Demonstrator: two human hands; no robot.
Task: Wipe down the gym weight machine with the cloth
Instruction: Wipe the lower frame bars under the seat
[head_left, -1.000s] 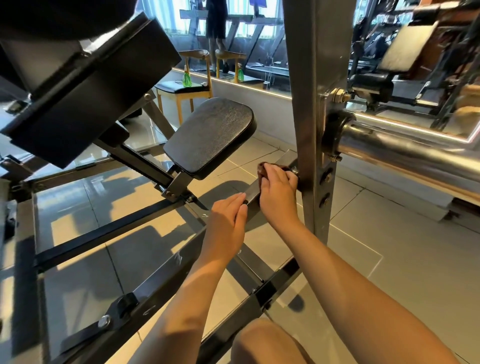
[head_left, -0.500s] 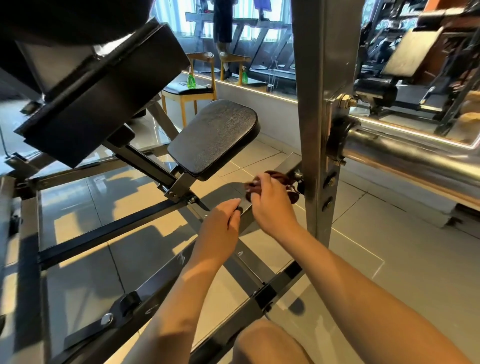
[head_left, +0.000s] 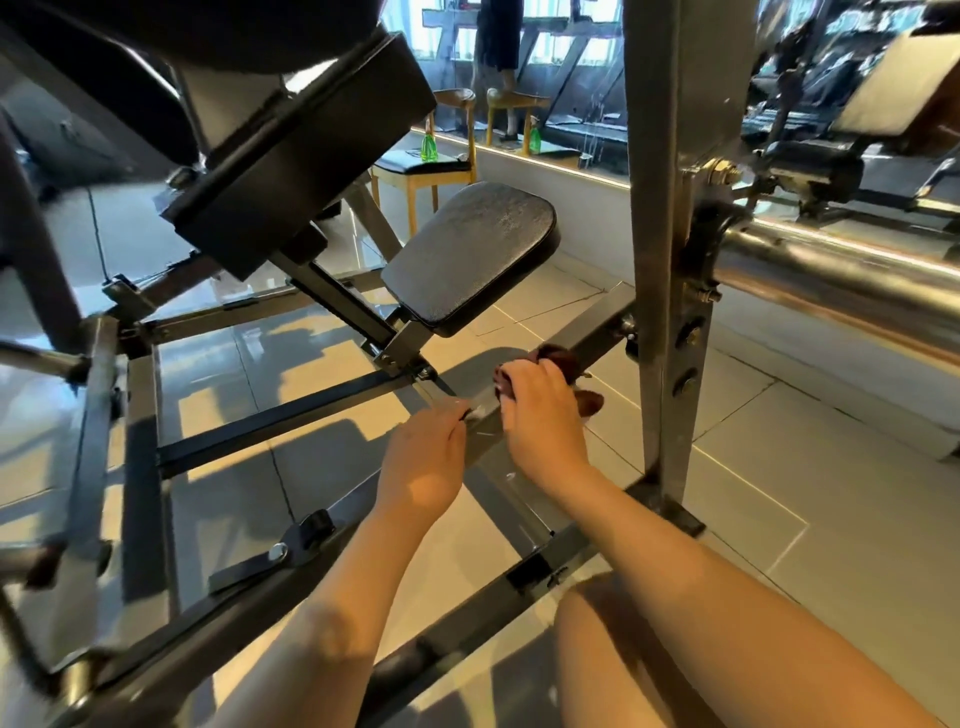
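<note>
Cloth (head_left: 562, 358) under right hand (head_left: 540, 418) on bar (head_left: 597, 330)

Green bottle (head_left: 429, 147) on a wooden chair (head_left: 420, 180); tiled floor (head_left: 831, 493) beneath

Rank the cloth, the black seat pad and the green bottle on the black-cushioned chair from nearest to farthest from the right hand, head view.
1. cloth, gripped by the right hand on the frame bar.
2. black seat pad, just beyond, to the left.
3. green bottle, far back on the chair.
</note>
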